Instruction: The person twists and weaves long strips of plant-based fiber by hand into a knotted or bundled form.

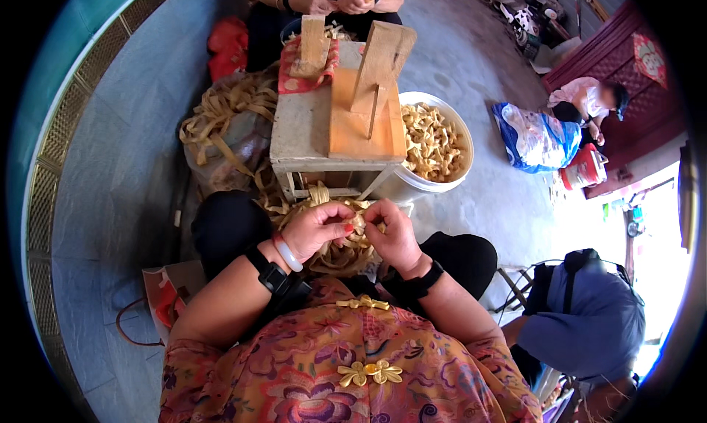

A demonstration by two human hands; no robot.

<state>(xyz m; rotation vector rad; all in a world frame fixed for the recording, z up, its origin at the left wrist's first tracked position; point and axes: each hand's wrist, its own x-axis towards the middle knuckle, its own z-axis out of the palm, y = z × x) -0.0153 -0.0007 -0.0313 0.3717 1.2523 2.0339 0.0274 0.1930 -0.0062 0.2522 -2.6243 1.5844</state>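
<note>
My left hand (318, 231), with a pale bangle and a black band at the wrist, pinches a small tan folded strip piece (356, 224) between thumb and fingers. My right hand (392, 235), also with a black wristband, is closed on the same piece from the right side, its fingers curled. Beneath both hands a loose heap of long tan strips (331, 261) lies between my knees. Just beyond them stands a small worn table (298, 139) carrying an orange board (346, 143) with an upright wooden block (372, 62).
A white bucket of folded tan pieces (434, 143) is right of the table; bagged strips (228, 121) are left. A person (346, 3) sits opposite, another (589, 99) by a blue-white bag (534, 135), and someone in blue (578, 320) at lower right. A paper bag (166, 283) stands at my left.
</note>
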